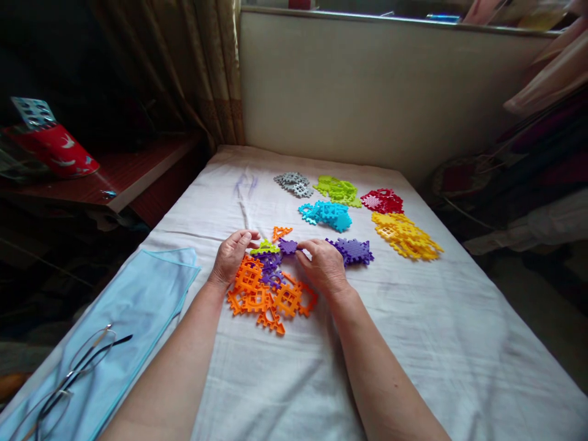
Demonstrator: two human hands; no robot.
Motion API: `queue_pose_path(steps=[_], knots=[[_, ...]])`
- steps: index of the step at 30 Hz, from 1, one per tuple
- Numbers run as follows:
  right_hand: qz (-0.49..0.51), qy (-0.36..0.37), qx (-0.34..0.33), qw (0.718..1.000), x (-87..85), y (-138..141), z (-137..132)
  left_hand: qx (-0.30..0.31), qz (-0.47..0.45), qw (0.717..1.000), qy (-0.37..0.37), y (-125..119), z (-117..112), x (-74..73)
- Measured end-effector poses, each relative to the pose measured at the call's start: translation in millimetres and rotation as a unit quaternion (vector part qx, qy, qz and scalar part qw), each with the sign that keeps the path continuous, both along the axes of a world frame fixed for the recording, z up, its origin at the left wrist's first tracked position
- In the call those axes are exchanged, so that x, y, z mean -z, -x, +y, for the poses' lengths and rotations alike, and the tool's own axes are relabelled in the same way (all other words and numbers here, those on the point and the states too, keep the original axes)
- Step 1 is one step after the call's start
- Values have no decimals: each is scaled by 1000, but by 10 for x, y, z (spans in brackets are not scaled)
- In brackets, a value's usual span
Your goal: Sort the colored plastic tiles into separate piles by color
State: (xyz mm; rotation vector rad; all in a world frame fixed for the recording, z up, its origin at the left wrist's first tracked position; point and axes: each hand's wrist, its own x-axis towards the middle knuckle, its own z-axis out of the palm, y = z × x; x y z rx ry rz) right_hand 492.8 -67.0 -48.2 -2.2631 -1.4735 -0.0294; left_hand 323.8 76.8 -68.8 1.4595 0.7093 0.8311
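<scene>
Head view, only one. Plastic interlocking tiles on a white sheet, grouped by colour.

Done, as far as I can judge: single-colour piles stand apart on the far and right side. Grey pile, lime-green pile, cyan pile, red pile, yellow pile. Purple pile sits just beyond the right hand, partly hidden by it.

Left, my read: the heap between the forearms is mixed. Mostly orange tiles, with purple tiles among them and a lime-green tile at the far edge. One orange triangular tile lies just beyond the heap. Looks well past halfway; the orange ones have no separate pile elsewhere that I can see.

Fingers: right thumb and forefinger are nearly together, pinching the edge of a purple toothed tile over the far side of the heap. Left hand is at the heap's far left, fingers bent, tips close together beside the lime-green tile. Can't tell if they touch or grip anything.

Off to the left: light-blue cloth with eyeglasses on it.
</scene>
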Motion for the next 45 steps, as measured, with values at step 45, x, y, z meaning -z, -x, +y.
queue_pose_path(steps=[45], knots=[[240, 10, 43, 970, 115, 323, 144, -11, -15, 1000, 18, 8, 11, -18]])
